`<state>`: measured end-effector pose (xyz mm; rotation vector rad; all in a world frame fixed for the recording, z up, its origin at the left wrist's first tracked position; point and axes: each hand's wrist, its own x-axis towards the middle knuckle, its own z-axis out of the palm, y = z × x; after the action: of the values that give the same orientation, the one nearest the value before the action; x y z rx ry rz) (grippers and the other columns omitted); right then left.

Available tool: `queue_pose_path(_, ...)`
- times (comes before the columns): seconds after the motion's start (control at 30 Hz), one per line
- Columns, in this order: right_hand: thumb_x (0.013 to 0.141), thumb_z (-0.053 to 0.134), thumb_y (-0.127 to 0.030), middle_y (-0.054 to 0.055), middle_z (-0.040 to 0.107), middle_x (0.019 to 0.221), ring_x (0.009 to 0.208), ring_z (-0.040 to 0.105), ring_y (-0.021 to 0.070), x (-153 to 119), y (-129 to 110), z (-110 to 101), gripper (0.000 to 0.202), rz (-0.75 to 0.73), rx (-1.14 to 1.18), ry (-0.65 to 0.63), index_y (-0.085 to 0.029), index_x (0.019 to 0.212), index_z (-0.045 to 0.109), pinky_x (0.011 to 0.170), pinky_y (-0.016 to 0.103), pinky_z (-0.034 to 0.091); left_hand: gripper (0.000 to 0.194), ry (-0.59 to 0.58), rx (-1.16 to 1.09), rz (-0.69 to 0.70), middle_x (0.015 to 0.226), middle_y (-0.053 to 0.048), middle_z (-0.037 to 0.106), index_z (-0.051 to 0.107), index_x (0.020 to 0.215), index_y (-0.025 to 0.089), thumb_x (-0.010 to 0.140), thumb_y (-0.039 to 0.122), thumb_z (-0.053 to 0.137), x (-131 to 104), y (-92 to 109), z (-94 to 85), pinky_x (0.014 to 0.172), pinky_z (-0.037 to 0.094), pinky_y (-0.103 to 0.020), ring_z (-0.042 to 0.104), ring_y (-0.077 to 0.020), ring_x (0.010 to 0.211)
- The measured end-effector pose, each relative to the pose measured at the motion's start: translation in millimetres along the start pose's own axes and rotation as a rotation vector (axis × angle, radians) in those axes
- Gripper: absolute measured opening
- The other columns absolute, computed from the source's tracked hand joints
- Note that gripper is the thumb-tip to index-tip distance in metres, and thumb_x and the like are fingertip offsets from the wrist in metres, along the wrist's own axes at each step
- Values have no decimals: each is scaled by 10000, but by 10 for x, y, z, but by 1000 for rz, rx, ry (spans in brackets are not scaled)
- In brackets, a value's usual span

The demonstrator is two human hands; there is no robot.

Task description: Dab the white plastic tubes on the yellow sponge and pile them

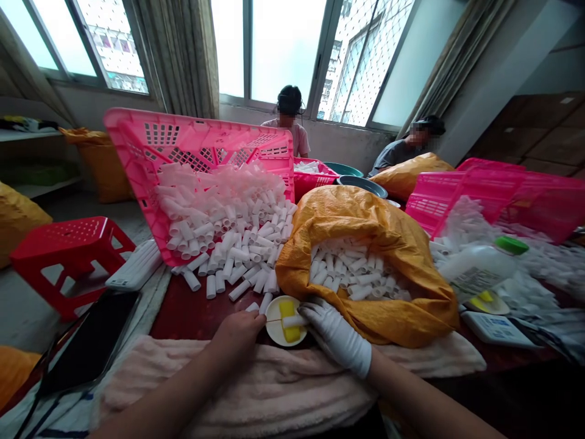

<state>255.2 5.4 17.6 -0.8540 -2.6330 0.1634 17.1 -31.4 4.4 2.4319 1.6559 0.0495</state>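
Note:
A small white dish [274,334] lies before me with a yellow sponge [289,307] in it. My right hand [336,335], in a white glove, pinches a short white tube [295,321] that lies across the sponge. My left hand [240,335] is bare and closed at the left of the dish. From its fingertips a thin brownish stick [274,320] reaches toward the sponge; its exact kind is too small to make out. Loose white tubes [237,291] lie just beyond my left hand. Right of the dish, an orange woven sack [388,326] gapes, with many tubes inside.
A tilted pink crate [137,164] spills tubes onto the dark red table [192,317]. A pale towel [256,390] covers the near edge. A phone [89,341], a red stool [59,244], a green-capped bottle [479,268] and a scale [496,329] flank me. Two people sit beyond.

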Motion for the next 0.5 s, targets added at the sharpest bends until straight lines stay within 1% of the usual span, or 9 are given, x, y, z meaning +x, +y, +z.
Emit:
queue_pose_path(0.07,867,454,-127,110,613,1046,1039,522,219,-13,-13,29,244,-26,-46,-5,-152,1084,564,898,400,464,211,11,0,-5,817,-47,596,575,872,182,782,108,399,-1,0,4,637,422,-280,578,-194,761)
queue_pose_path(0.13,881,448,-135,93,626,1034,1056,515,216,-38,-18,53,235,-94,-88,-45,-174,1076,573,885,388,466,210,19,-7,-5,816,-47,595,576,872,180,778,109,402,2,6,-1,635,426,-286,580,-199,756)
queue_pose_path(0.2,886,458,-159,81,632,1034,1017,535,208,-73,-4,68,232,-140,-100,-64,-194,1085,571,843,366,483,206,19,-11,-1,815,-48,595,576,868,178,770,108,409,6,11,-8,630,429,-286,582,-200,753)
queue_pose_path(0.27,894,437,-158,86,627,1052,956,561,194,-113,19,78,242,-129,-86,-24,-190,1102,557,809,347,495,203,15,-12,3,811,-49,597,576,866,177,761,107,417,8,11,-12,628,430,-283,584,-199,754)
queue_pose_path(0.37,903,391,-139,112,618,1069,910,575,187,-154,22,89,253,-103,-80,58,-154,1104,543,782,327,500,199,15,-17,4,804,-46,602,574,857,176,744,101,429,6,3,-14,633,432,-278,587,-195,750)
queue_pose_path(0.43,902,406,-154,102,629,1046,852,582,187,-151,-26,84,236,-142,-128,16,-168,1080,560,728,324,499,193,13,-22,-9,803,-45,605,572,852,173,733,101,439,6,1,-13,634,432,-275,590,-191,740)
queue_pose_path(0.5,889,455,-186,66,652,984,765,582,179,-115,-108,65,184,-205,-178,-75,-206,1008,594,647,316,482,185,2,-34,-22,814,-48,607,571,853,172,731,106,449,8,10,-5,637,432,-271,593,-186,736)
